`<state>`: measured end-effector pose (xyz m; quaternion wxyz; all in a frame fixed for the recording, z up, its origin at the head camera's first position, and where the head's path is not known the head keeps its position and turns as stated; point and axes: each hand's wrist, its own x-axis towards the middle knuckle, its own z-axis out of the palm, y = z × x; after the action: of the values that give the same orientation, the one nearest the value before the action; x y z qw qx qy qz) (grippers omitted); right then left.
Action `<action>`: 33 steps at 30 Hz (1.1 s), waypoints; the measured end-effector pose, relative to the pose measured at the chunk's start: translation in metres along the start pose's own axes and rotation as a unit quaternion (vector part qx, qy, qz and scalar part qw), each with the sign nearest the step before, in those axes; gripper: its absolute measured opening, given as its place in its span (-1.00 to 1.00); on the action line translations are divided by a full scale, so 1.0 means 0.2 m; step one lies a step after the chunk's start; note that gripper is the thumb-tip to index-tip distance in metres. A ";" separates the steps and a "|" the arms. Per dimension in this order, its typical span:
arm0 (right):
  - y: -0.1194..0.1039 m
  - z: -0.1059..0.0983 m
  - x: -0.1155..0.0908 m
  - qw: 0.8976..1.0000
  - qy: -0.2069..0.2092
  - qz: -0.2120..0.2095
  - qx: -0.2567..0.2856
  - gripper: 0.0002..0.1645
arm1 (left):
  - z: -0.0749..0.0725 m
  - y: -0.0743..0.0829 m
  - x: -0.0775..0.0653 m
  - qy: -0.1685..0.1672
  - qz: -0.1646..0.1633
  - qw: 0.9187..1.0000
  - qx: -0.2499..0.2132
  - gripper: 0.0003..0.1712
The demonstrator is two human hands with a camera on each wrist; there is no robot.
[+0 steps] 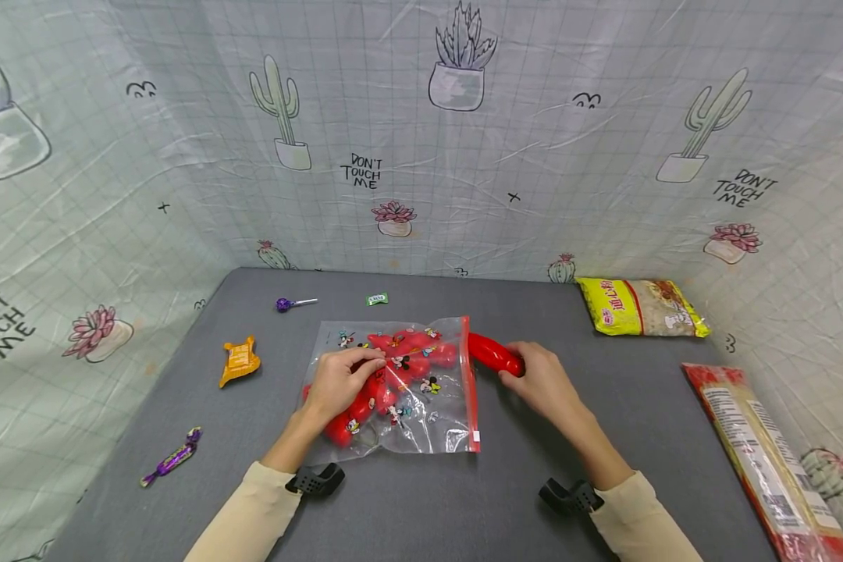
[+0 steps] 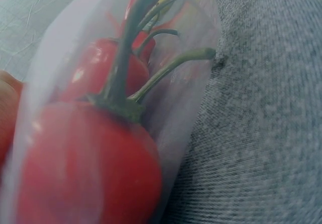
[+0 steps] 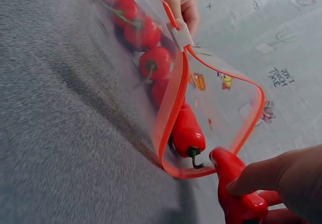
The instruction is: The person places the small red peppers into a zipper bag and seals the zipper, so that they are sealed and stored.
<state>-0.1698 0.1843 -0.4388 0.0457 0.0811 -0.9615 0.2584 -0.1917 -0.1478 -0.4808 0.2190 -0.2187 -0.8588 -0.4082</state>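
A clear zip bag (image 1: 457, 433) with a red zip edge and cartoon prints lies on the grey table. Several red peppers (image 3: 156, 63) with green stems are inside it. My left hand (image 1: 340, 378) pinches the upper film of the bag near its middle. My right hand (image 1: 544, 382) grips another red pepper (image 1: 492, 353) at the bag's right end. In the right wrist view the zip mouth gapes, and the tip of the held red pepper meets its rim. Close up in the left wrist view, pepper stems (image 2: 118, 78) press near the film.
A purple lollipop (image 1: 284, 304), a small green-and-white packet (image 1: 377, 299), an orange packet (image 1: 240, 361) and a purple twist-wrapped candy (image 1: 173, 460) lie left and behind. On the right are a yellow food bag (image 1: 642, 308) and a long red-ended packet (image 1: 766, 460). A patterned curtain (image 1: 421, 156) surrounds the table.
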 end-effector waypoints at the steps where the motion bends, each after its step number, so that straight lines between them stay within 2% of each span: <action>1: -0.01 0.01 0.01 1.000 -0.001 0.000 0.000 -0.47 | 0.00 0.00 0.00 0.000 -0.001 1.000 0.001 -0.83; 17: -0.03 0.10 0.09 1.000 0.013 -0.017 0.008 -0.48 | 0.00 0.00 0.00 -0.003 0.001 1.000 -0.006 -0.86; 26: -0.02 0.13 0.10 0.998 0.048 -0.033 0.006 -0.49 | -0.01 -0.01 0.00 -0.002 0.001 1.000 -0.003 -0.86; 33: -0.01 0.16 0.09 0.998 0.032 -0.049 -0.014 -0.47 | 0.00 -0.01 0.00 -0.001 0.009 1.000 -0.004 -0.86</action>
<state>-0.1883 0.1647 -0.4623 0.0902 0.1188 -0.9581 0.2446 -0.1921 -0.1489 -0.4819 0.2212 -0.2276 -0.8554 -0.4094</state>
